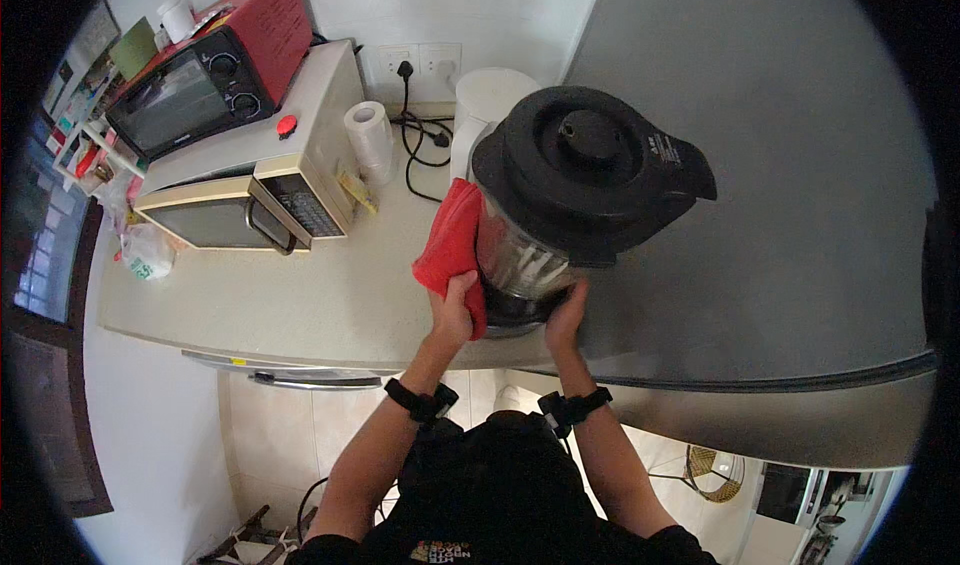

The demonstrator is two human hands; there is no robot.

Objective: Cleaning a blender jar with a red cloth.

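Observation:
A large blender jug [525,265] with clear walls and a dark base stands upright near the counter's front edge. Its bulky black lid [592,167] has a round raised centre and a spout-like end pointing right. My left hand [454,310] grips a folded red cloth [450,242] against the jug's left side. My right hand [568,316] is against the lower right of the jug, fingers partly hidden behind it. Behind the jug, a white rounded appliance [495,94] is partly covered by the lid. Both wrists wear black bands.
On the left of the counter [375,287] stand a microwave oven [217,212], a red toaster oven [202,77] on top of it, and a paper roll [373,145]. Black cables [412,145] lie by the wall. A grey refrigerator top [765,190] fills the right.

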